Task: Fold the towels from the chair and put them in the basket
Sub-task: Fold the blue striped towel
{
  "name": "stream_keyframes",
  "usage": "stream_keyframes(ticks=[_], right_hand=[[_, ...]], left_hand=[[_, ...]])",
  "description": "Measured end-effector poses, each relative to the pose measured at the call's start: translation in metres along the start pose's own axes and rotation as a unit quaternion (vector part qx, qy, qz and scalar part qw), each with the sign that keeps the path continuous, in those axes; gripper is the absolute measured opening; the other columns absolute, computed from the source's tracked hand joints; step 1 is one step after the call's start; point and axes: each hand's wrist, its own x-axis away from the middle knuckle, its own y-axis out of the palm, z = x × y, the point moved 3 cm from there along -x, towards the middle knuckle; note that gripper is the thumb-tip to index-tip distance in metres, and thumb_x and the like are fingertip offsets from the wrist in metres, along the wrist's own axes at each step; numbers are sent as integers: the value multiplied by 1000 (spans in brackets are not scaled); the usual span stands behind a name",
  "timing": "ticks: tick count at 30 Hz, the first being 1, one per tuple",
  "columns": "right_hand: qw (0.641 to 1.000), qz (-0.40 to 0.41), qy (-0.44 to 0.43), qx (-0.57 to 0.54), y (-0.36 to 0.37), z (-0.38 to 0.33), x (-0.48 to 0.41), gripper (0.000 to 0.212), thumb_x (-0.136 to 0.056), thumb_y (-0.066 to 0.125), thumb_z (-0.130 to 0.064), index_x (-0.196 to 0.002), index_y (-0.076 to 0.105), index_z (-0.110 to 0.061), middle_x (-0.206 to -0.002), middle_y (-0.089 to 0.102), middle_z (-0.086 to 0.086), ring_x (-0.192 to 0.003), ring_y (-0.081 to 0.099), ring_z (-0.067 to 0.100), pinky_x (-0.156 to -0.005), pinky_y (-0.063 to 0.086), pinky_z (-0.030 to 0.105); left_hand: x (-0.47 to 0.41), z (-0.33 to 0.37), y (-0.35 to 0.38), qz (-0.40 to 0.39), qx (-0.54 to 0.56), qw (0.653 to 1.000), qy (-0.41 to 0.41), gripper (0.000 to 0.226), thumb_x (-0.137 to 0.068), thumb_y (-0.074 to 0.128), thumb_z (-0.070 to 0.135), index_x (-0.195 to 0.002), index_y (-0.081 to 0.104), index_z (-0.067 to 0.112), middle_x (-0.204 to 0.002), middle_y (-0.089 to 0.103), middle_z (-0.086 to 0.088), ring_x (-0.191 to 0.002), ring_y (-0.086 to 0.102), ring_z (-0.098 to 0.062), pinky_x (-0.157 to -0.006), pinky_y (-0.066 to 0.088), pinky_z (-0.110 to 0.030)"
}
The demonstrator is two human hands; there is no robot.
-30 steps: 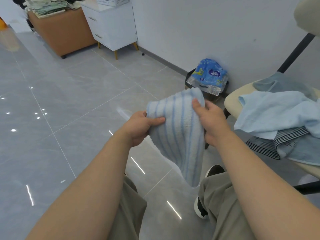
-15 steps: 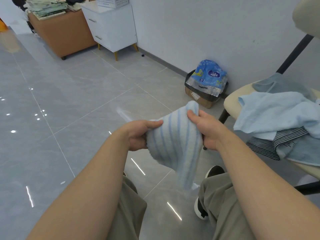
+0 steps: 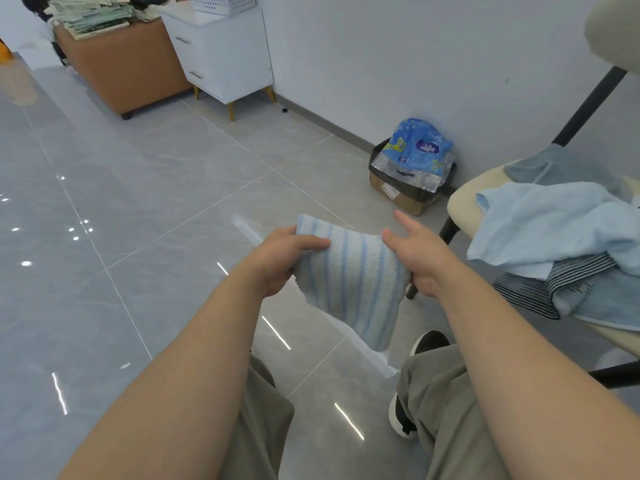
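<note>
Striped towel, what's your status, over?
Left hand grips striped towel. Right hand at other edge, forefinger out, grip unclear. Towel hangs free over floor. Nothing blocking.

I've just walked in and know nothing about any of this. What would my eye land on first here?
First, the blue-striped towel in mid-frame, held up between the left hand and the right hand. Next comes the heap of blue cloths on the cream chair at the right. Behind it is the bright blue plastic bag in a box by the wall.

Olive-grey trousers [image 3: 450,410] — black shoes [image 3: 429,341], seemingly white-soled, forearms [image 3: 194,358] unsleeved.
</note>
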Motion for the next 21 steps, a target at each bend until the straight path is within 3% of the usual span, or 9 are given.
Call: stream_keyframes(ticks=[4,9,14,16,18,21], right_hand=[[1000,-8,-20,19,2,-7,6,37,-106,44,-30,-142,50,-35,-129,62,1,-109,66,24,-89,54,43],[998,14,-34,45,2,-12,10,26,-107,40,-29,-116,65,-27,-117,65,0,-98,62,16,-83,53,35],[999,19,-21,22,0,-11,10,23,-105,45,-31,-112,66,-26,-116,66,1,-106,63,21,-84,53,39],[999,-9,3,-50,0,-13,11,22,-102,54,-28,-122,63,-24,-118,66,1,-96,64,19,-74,55,35],[989,-50,26,-134,-1,-14,13,33,-98,61,-16,-130,58,-23,-118,66,6,-96,66,24,-75,57,38],[987,-74,29,-137,-3,-17,16,42,-94,60,2,-128,59,-23,-118,64,11,-100,67,30,-81,59,44]], left_hand=[[0,3,2,33,-30,997,66,25,-87,72,13,-110,68,22,-106,75,0,-100,71,-20,-86,56,-36],[3,6,6,53,-61,988,133,21,-91,71,21,-107,66,32,-106,73,10,-96,71,-8,-86,56,-29],[7,6,10,6,3,999,51,21,-94,67,22,-115,63,25,-108,75,2,-95,74,-17,-76,59,-34],[7,5,9,3,25,1000,12,23,-93,67,20,-116,64,19,-107,76,-4,-92,74,-23,-73,59,-37],[7,5,6,22,50,999,-8,24,-91,69,17,-115,65,15,-104,75,-8,-85,75,-24,-67,59,-36],[2,4,-1,65,99,993,13,62,-87,75,15,-142,48,23,-116,69,-3,-88,74,-20,-66,59,-34]])
